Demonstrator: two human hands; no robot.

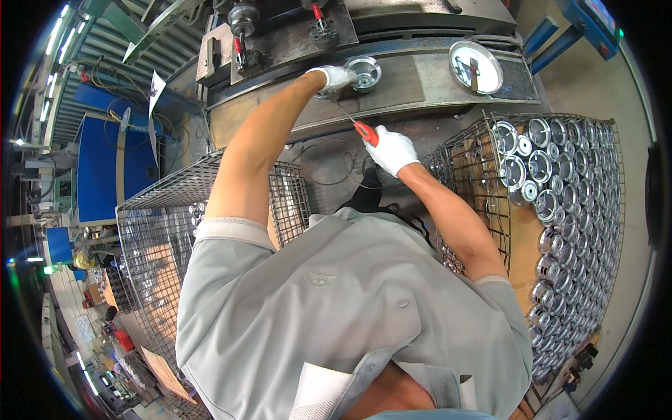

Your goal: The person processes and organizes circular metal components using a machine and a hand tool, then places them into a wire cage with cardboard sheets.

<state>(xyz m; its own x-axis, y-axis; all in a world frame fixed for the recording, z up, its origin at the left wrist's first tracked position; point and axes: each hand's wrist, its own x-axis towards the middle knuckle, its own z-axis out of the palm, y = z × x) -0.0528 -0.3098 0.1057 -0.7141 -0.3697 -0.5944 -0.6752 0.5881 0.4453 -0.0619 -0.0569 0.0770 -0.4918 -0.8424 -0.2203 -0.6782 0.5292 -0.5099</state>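
My left hand, in a white glove, is at the bench with its fingers curled at a shiny, cup-shaped metal part. The fingertips touch the near side of its rim, and the glove hides some of their grip. Gripped in my right hand, also gloved in white, is a red-handled tool with a thin metal shaft. That shaft slants up and left toward the bench edge below my left hand. The tool's tip is too small to make out.
A round pan with a dark tool in it sits at the bench's right end. Red-handled clamps stand on the machine plate behind. Wire cages flank me: the right cage holds stacked metal parts, the left cage some too.
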